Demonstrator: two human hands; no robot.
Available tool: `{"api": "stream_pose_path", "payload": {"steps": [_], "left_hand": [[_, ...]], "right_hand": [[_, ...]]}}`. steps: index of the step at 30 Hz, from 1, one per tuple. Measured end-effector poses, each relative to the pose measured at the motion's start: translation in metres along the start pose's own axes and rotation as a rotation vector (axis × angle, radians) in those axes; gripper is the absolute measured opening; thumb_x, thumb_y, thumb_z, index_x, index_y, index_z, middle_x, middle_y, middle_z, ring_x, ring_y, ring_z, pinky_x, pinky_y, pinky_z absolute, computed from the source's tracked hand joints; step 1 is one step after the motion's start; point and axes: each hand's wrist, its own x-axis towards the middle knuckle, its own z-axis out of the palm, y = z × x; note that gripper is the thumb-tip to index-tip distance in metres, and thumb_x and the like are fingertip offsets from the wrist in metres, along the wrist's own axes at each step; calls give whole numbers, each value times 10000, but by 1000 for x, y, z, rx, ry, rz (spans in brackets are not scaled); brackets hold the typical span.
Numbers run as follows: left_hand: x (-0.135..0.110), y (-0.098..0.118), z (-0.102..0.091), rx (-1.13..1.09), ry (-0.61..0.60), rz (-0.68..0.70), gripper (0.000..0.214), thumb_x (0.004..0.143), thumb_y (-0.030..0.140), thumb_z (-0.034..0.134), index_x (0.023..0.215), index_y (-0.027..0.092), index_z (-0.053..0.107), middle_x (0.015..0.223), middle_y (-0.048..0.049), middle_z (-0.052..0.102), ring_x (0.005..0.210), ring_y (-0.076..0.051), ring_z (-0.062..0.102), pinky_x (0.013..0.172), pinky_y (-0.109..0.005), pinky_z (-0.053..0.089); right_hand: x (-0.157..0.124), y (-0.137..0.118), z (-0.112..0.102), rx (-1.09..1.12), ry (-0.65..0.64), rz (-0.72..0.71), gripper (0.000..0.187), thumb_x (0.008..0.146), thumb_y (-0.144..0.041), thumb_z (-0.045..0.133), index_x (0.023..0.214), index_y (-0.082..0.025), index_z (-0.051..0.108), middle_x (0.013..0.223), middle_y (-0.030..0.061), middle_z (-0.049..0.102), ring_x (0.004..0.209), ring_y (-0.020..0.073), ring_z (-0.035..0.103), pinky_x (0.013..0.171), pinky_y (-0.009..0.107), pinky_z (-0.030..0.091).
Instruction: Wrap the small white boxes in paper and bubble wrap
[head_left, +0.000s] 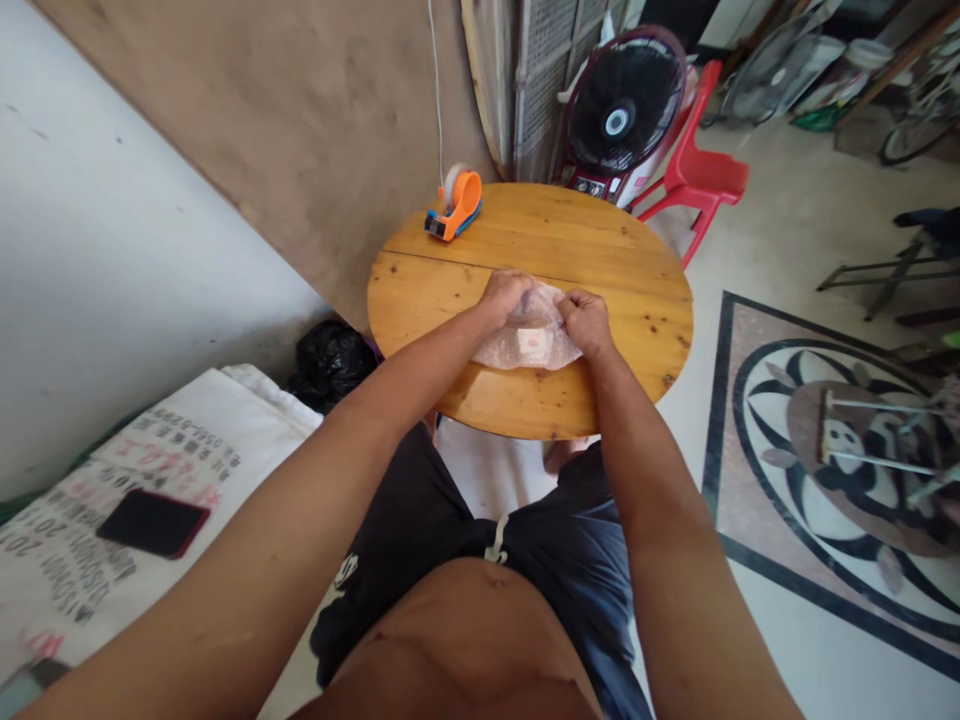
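A clear bubble-wrap packet [531,340] with a small pale item inside lies on the round wooden table [637,300]. My left hand [505,293] is closed on the packet's upper left edge. My right hand [586,321] pinches its upper right edge, fingers curled. Both hands rest on the tabletop near its front half. An orange tape dispenser [455,205] stands at the table's far left edge, well beyond both hands.
A black fan [621,110] and a red plastic chair [701,175] stand behind the table. A black bag [330,362] sits on the floor at the left. A dark phone [154,522] lies on a printed white sack [112,500] to my left.
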Motion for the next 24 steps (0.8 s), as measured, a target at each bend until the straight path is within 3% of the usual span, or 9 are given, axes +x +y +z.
{"api": "stream_pose_path", "payload": {"steps": [5,11,14,19,24], "left_hand": [[-7,9,-5,-38,-48,0,106,731,90,601,705,175,659,669,13,605,611,-97,508,641,-245,432],[-12,11,-20,-26,-247,18,92,722,163,668,808,144,695,720,10,630,642,-101,543,665,-260,448],[-5,11,-27,146,-277,142,179,695,214,729,857,141,709,762,4,632,693,-116,550,700,-279,453],[11,21,-20,543,-146,442,204,713,294,734,878,175,719,854,-28,662,823,-172,582,812,-323,467],[13,37,0,829,-222,490,136,764,198,626,822,201,749,878,-80,706,902,-244,651,843,-372,470]], "right_hand": [[4,3,-1,-5,32,17,304,793,-439,574,584,-229,506,493,-52,403,517,123,371,515,275,277],[7,5,2,-96,91,-6,353,829,-447,551,555,-239,475,481,-49,359,526,136,365,528,290,272],[6,0,2,-140,94,-24,353,837,-416,547,546,-237,459,486,-46,353,545,137,368,550,294,279],[4,-2,2,-162,111,-71,368,827,-394,548,522,-234,417,489,-55,305,538,123,341,561,294,262],[4,2,2,-147,114,-80,374,833,-430,545,536,-236,426,499,-58,304,537,121,328,553,293,250]]}}
